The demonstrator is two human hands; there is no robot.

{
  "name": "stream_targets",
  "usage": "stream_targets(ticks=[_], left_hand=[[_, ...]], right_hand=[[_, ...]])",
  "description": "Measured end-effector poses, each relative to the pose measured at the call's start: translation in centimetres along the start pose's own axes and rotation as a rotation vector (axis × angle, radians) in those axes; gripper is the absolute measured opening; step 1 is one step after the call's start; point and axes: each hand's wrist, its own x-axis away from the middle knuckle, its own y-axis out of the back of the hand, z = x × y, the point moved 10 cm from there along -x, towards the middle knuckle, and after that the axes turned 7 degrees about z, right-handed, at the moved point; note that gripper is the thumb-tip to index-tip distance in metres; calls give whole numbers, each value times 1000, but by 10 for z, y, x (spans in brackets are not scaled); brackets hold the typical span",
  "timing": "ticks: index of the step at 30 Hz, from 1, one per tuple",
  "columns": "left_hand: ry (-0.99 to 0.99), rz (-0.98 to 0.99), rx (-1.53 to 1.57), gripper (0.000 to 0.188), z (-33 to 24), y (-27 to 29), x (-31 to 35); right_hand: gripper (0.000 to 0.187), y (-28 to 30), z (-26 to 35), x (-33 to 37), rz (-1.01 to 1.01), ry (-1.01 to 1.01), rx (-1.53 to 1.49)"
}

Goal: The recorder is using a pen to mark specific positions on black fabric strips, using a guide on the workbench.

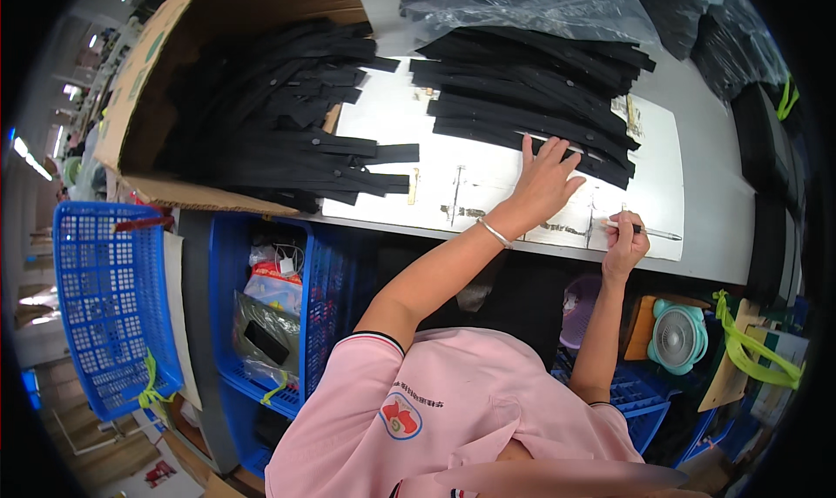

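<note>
My left hand (547, 180) reaches across the white board (514, 171), its fingers spread and resting on the nearest of the black fabric strips (531, 97). These strips lie side by side in an overlapping row, and small pale dots show on some of them. In my right hand (624, 244), near the table's front edge, is a slim pen (664, 234) pinched between the fingers. Its white end points left over the board and its thin, clear-looking end points right. Dark lines and tape patches mark the board.
A cardboard box (148, 80) at the left holds more black strips (287, 124), which spill onto the board. Clear plastic wrap (522, 10) lies at the back. Blue baskets (117, 306) stand at the left, and a small turquoise fan (679, 337) is below the table's right side.
</note>
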Motion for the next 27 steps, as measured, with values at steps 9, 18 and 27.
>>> stream_targets(ticks=[9, 18, 27], left_hand=[[151, -183, -207, 49, 48, 112, 127], [371, -377, -391, 20, 129, 205, 201], [106, -377, -228, 20, 56, 125, 140]], right_hand=[[20, 8, -11, -4, 20, -8, 31], [20, 1, -8, -8, 33, 6, 73], [23, -1, -6, -13, 27, 3, 120]])
